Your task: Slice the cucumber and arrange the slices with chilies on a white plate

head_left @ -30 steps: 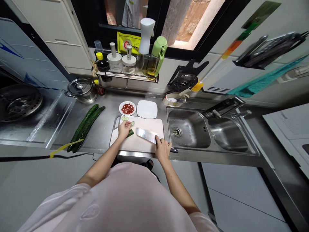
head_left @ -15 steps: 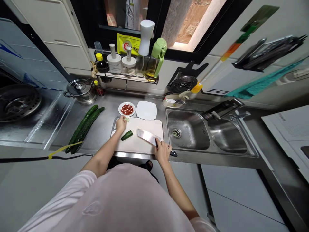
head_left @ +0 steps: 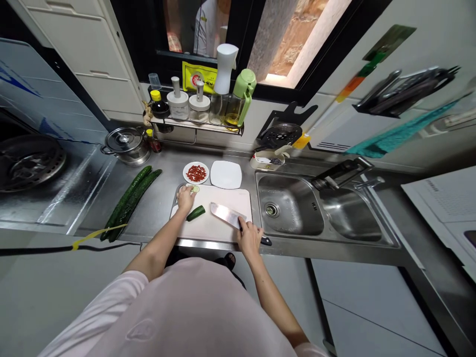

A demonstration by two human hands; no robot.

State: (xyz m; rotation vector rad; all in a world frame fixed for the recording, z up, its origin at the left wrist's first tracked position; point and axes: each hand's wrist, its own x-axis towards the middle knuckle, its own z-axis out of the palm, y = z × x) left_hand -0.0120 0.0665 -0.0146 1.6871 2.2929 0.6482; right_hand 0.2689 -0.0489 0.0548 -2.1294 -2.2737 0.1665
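Note:
My left hand (head_left: 186,199) is at the upper left of the white cutting board (head_left: 223,232), its fingers drawn together on pale green cucumber slices (head_left: 195,189). Part of the slices is hidden by the fingertips. A short piece of dark green cucumber (head_left: 196,213) lies on the board, between that hand and the blade. My right hand (head_left: 250,237) grips a wide-bladed kitchen knife (head_left: 225,214) by its black handle. The blade rests flat or nearly flat over the board's right half, pointing up and left, apart from the cucumber piece.
Behind the board are a plate of chopped red pieces (head_left: 196,172) and a square white plate (head_left: 226,174). Two whole cucumbers (head_left: 132,201) lie left, near a lidded pot (head_left: 128,145). A double sink (head_left: 290,203) is on the right. A rack of bottles (head_left: 197,124) hangs above.
The whole view has shifted slightly down. Against the board, my left hand stays by the slices, with a little more of them showing. The knife and cucumber piece look nearly unmoved.

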